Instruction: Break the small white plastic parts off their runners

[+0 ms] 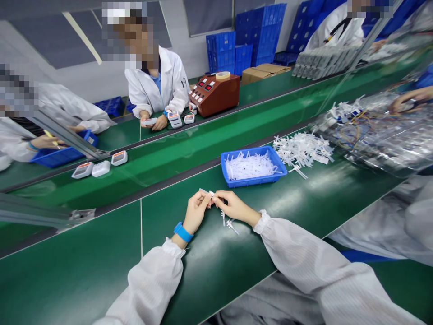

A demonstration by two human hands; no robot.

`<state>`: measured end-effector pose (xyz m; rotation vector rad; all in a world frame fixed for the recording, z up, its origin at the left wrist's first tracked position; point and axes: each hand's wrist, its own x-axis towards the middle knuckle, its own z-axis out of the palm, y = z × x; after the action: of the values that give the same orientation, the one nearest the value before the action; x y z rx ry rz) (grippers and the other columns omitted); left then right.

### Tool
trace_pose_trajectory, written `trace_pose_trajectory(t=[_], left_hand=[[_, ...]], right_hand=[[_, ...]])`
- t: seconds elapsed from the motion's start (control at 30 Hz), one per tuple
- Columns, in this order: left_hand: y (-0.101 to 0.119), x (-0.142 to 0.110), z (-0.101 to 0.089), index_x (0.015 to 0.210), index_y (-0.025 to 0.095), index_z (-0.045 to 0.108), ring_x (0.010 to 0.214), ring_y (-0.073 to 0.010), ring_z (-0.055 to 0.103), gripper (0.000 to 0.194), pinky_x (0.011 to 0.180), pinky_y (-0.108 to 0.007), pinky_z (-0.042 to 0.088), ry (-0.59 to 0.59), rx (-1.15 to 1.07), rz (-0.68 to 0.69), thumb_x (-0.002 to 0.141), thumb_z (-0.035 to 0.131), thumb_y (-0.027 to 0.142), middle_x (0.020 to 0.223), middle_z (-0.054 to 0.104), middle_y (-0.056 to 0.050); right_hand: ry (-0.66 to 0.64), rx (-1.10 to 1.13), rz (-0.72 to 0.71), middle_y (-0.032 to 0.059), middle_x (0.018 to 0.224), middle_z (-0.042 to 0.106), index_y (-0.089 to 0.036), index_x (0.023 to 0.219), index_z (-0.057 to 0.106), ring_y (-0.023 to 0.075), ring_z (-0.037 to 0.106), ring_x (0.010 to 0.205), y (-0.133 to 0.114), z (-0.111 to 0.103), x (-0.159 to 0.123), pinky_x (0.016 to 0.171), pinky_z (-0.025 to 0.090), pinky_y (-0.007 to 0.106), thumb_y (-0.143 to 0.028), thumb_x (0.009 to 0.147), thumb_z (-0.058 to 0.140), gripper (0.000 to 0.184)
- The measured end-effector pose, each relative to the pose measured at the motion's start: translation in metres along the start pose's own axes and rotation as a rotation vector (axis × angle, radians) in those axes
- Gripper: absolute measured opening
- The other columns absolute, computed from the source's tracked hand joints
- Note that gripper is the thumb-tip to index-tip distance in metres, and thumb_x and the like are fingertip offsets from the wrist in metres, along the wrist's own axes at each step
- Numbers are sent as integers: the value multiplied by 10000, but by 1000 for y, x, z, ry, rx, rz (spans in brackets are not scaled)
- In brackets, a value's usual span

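Note:
My left hand [197,208] and my right hand [233,205] meet fingertip to fingertip above the green bench. Between them they pinch a small white plastic part [211,194], with a thin translucent strip [203,191] sticking out to the left. Fingers cover most of it. On the bench under my right hand lie small white plastic pieces [231,225]. Beyond my hands stands a blue tray [252,182] filled with thin translucent strips [248,166]. A heap of white plastic parts [301,149] spreads to the right of the tray.
A green conveyor belt [158,155] runs behind the bench, with white devices [100,169] at left. Across it a co-worker [158,85] sits near a brown box with displays [216,95]. Clear plastic bags with wires [379,131] lie at right, where another person's hand [411,99] reaches in.

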<state>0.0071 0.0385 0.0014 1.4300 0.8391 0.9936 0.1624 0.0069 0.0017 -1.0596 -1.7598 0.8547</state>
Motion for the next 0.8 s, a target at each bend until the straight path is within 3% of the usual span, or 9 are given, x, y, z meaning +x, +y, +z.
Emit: trace_pose_trajectory(t=[0.3,0.4,0.53,0.63,0.8], left_hand=[[-2,0,0,770,167,590,631,-107,526,234,640,-228,435,32,25,57,854,583,385,672,567,17],[-2,0,1,933,184,617,887,-164,599,223,812,-274,464,52,35,97,844,593,388,923,643,-42],[-4,-1,1,1082,211,589,1153,-222,534,309,952,-333,433,75,21,125,838,596,401,1234,574,-92],[-4,-1,0,1106,207,585,1142,-220,548,334,958,-340,435,104,30,100,850,573,422,1208,593,-95],[-2,-1,0,1034,182,623,951,-187,624,307,878,-317,478,202,90,47,847,577,420,1060,655,-79]], right_hand=[[19,15,28,-7,699,555,-151,766,591,104,474,623,-4,-3,3,584,360,218,-320,932,446,278],[106,6,20,-2,713,547,-156,784,592,112,485,642,-3,-4,4,590,375,224,-341,927,462,267],[194,-40,-12,15,745,554,-162,836,628,119,500,645,0,-6,4,588,402,233,-346,925,472,256],[198,-78,-60,36,793,591,-171,898,662,130,536,684,2,-5,3,615,430,245,-333,923,486,241],[200,-81,-102,56,874,643,-191,979,687,147,587,760,3,-5,2,662,463,266,-314,917,508,225]])
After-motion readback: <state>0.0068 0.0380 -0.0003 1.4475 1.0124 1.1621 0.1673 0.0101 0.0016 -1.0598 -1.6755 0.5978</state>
